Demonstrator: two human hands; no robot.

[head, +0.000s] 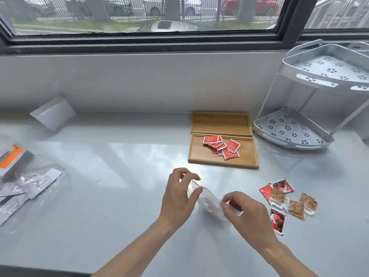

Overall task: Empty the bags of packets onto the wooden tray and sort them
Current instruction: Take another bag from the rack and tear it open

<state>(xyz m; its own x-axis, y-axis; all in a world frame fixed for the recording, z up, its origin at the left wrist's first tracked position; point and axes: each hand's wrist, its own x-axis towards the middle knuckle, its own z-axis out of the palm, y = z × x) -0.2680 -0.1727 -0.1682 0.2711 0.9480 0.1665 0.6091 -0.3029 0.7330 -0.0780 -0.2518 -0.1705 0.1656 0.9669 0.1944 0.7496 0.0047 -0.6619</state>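
Observation:
Both hands hold a crumpled clear plastic bag (209, 202) just above the counter. My left hand (179, 198) pinches its upper left end, and my right hand (245, 214) pinches its lower right end. Two wooden trays lie ahead: the near tray (195, 156) holds a pile of red packets (221, 147), the far tray (220, 123) holds nothing. To the right of my right hand, loose packets (289, 202) lie on the counter: red, black-and-red, and brown ones.
At the left edge lies a clear bag of silver packets (30, 186) beside an orange and grey box (12, 158). A white two-tier corner rack (311, 108) stands at the back right. A folded white card (53, 112) leans against the wall.

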